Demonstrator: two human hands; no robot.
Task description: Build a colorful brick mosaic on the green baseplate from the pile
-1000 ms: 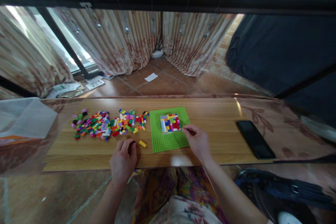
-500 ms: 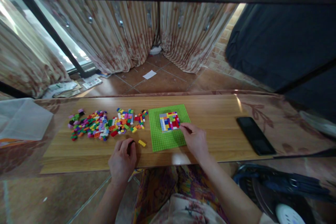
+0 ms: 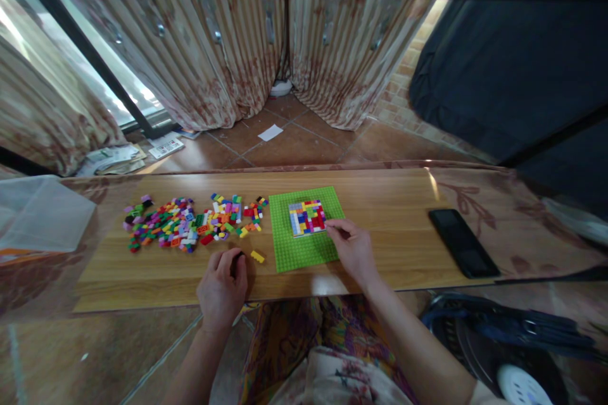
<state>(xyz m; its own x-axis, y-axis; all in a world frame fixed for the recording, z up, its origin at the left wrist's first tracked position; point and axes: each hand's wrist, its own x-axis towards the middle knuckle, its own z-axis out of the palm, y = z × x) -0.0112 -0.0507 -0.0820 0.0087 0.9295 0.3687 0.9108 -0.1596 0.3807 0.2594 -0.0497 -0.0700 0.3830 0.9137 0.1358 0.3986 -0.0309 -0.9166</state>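
A green baseplate (image 3: 294, 257) lies on the wooden board, carrying a flat, roughly square patch of multicoloured toy bricks (image 3: 308, 218). My right hand (image 3: 352, 248) is over the plate's right side, thumb and forefinger pinched at the right edge of the patch. Whatever those fingertips hold is too small to name. Near the board's front edge rests my left hand (image 3: 222, 288), its fingers curled toward the thumb; any thing inside is hidden. Just right of it lies a single yellow brick (image 3: 257, 256). Loose bricks (image 3: 175, 223) in many colours are spread to the left of the plate.
A black phone (image 3: 462, 242) lies on the right end of the wooden board (image 3: 394, 202). At far left stands a translucent plastic container (image 3: 45, 212). Beyond the board are curtains (image 3: 204, 63), a tiled floor and papers. A dark bag (image 3: 513, 329) is at lower right.
Both hands stay in nearly the same place. The right fingertips remain at the patch's right edge, with the hand turned only slightly; the view has tipped a little.
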